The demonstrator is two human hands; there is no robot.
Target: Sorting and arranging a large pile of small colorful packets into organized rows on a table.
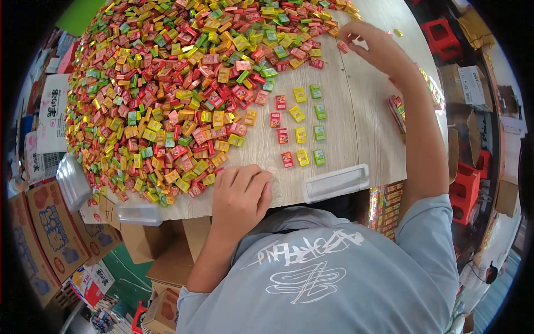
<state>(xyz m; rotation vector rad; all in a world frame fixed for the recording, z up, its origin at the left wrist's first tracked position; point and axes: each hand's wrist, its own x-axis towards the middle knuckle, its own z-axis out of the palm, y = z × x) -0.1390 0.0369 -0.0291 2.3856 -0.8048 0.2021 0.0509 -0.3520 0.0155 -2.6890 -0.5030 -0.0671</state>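
A large heap of small wrapped packs (167,94) in red, pink, yellow, orange and green covers the left and far part of the table. Beside it, several packs stand apart in three columns: red packs (282,136), yellow packs (301,135) and green packs (319,132). At the heap's far right edge, my right hand (374,49) has its thumb and fingers closed around a small pink-red pack (343,47). My left hand (240,192) rests at the near table edge by the heap, its fingers curled; what is under them is hidden.
A clear plastic tray (336,182) lies at the near edge, another clear tray (139,215) farther left, and stacked clear trays (74,181) at the left corner. Lined-up packs (397,114) lie beside my right forearm. Cardboard boxes (58,222) and red stools (466,189) flank the table.
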